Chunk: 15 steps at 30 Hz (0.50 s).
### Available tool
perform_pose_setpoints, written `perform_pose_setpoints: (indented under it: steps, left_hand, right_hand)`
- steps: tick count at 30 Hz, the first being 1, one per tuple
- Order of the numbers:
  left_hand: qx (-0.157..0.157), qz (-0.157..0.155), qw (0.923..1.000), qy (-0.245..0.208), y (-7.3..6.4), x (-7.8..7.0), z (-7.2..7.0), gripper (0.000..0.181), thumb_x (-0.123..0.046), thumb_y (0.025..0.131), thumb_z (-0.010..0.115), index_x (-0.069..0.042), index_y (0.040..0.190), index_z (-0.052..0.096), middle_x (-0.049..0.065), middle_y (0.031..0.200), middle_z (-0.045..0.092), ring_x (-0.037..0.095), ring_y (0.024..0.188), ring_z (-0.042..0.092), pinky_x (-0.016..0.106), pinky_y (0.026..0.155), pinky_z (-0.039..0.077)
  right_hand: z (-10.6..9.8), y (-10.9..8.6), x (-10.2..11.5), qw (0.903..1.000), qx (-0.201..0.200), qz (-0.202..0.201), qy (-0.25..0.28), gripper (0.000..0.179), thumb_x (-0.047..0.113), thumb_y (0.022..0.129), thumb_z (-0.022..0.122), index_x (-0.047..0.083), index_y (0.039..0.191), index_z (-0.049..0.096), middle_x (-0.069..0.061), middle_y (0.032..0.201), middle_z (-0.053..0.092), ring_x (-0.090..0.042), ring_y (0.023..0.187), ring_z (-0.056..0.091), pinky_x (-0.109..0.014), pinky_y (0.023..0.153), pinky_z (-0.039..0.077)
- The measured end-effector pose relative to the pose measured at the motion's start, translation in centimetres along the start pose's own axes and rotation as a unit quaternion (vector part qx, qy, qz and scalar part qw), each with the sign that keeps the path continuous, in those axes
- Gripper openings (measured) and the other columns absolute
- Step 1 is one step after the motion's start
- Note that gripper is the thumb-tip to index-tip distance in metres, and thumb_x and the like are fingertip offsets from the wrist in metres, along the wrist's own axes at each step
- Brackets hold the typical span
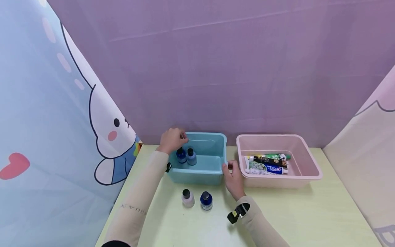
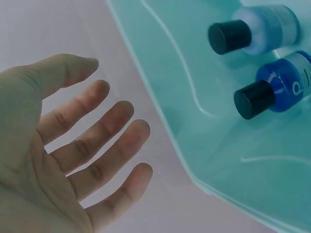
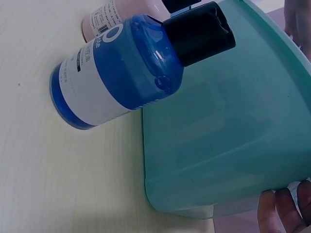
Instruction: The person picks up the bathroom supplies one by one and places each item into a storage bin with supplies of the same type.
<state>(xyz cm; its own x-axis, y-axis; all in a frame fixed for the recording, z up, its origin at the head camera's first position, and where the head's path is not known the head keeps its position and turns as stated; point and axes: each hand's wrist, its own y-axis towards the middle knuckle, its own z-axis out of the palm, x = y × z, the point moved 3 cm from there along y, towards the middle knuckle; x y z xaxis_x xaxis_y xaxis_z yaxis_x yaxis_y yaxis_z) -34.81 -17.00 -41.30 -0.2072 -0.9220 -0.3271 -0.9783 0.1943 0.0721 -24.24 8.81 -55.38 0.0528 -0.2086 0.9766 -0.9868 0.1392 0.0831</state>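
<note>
My left hand [image 1: 172,140] is over the back left corner of a teal plastic bin [image 1: 197,177]. In the left wrist view its fingers are spread loosely beside the bin's rim, holding nothing. Inside the bin, at its left, stand a dark blue bottle [image 2: 284,85] and a lighter blue bottle [image 2: 272,29], both black-capped. My right hand [image 1: 233,180] holds the bin's front right corner, with fingertips [image 3: 287,211] against its edge in the right wrist view. In front of the bin stand a pale pink bottle [image 1: 188,199] and a dark blue bottle [image 3: 116,73] with a white label.
To the right is a pink bin [image 1: 277,182] with several toothpaste tubes [image 1: 268,164] lying in it. Both bins stand on a pale yellow table [image 1: 308,212], against a purple cloth backdrop [image 1: 216,68]. A printed cartoon curtain [image 1: 61,120] hangs at the left.
</note>
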Motion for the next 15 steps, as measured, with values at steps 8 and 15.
perform_pose_setpoints:
  steps: [8, 15]
  left_hand:
    - [-0.093, 0.006, 0.9911, -0.095, -5.4, 1.3, -0.7, 0.015, -0.036, 0.096, 0.071, -0.022, 0.096, 0.075, -0.004, 0.091, 0.075, 0.015, 0.081, 0.068, 0.039, 0.074, 0.057]
    - [-0.172, -0.01, 0.9726, -0.156, -10.6, 2.1, 0.4, 0.011, -0.031, 0.096, 0.072, -0.02, 0.098, 0.073, -0.004, 0.089, 0.073, 0.014, 0.083, 0.065, 0.034, 0.074, 0.053]
  right_hand:
    - [0.0, -0.2, -0.1, 1.0, -0.007, -0.006, 0.0, 0.021, 0.024, 0.105, 0.055, 0.006, 0.115, 0.054, -0.013, 0.114, 0.06, -0.024, 0.105, 0.055, -0.035, 0.09, 0.049]
    - [0.2, -0.3, -0.2, 0.9999, -0.012, -0.004, 0.0, 0.022, 0.026, 0.106, 0.055, 0.006, 0.115, 0.055, -0.012, 0.115, 0.06, -0.024, 0.106, 0.056, -0.034, 0.089, 0.05]
